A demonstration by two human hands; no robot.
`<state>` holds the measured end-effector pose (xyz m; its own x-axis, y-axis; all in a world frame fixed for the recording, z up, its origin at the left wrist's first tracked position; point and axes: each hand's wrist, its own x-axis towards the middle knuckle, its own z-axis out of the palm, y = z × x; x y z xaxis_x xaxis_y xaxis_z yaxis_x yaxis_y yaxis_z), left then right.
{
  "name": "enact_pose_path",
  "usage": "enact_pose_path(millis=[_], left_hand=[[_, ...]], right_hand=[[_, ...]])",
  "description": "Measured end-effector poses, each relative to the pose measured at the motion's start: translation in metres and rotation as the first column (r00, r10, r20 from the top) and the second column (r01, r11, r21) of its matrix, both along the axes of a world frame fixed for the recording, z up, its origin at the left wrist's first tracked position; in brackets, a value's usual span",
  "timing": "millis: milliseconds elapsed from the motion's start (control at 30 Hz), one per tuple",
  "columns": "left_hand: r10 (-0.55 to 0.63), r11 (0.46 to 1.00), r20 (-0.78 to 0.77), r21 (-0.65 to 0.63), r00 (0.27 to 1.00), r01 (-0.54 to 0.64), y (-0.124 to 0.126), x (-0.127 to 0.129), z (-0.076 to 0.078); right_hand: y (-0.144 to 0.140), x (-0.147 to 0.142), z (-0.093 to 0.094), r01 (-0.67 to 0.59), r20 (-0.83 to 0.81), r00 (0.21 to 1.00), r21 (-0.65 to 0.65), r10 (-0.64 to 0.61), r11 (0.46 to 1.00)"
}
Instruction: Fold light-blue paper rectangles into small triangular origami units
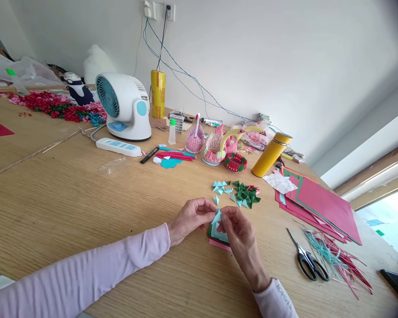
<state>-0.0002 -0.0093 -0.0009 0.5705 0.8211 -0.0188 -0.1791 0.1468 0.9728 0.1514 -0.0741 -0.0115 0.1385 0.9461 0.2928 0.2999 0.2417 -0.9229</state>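
Blue paper piece [216, 217], two hands [189, 218] [240, 232], perhaps pinching.

The scene was brightly and evenly lit by daylight entering from the window [389, 207] at four o'clock, which was blown out. Shadows on the table [69, 198] were soft and faint. Wide-angle distortion bent the edges; corners at one and five o'clock darkened.
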Motion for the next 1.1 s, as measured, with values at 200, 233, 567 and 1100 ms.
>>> enact_pose_path(millis=[200, 233, 567, 1100], left_hand=[[-0.033, 0.999, -0.012, -0.037, 0.999, 0.032, 0.001, -0.001, 0.004], [-0.044, 0.997, 0.000, -0.059, 0.999, 0.044, 0.002, -0.002, 0.004], [-0.086, 0.989, 0.065, -0.118, 0.994, 0.094, 0.005, -0.002, -0.002], [-0.166, 0.985, 0.025, -0.041, 0.986, 0.167, -0.003, 0.002, -0.002]], right_hand=[[-0.003, 0.000, 0.007, 0.008, -0.028, 1.000, -0.015, -0.009, 1.000], [-0.003, 0.001, 0.008, -0.003, -0.044, 0.999, -0.018, 0.002, 1.000], [-0.002, 0.006, 0.005, -0.073, -0.040, 0.997, -0.020, 0.072, 0.997], [-0.002, 0.002, 0.001, 0.097, 0.162, 0.981, 0.048, -0.104, 0.994]])
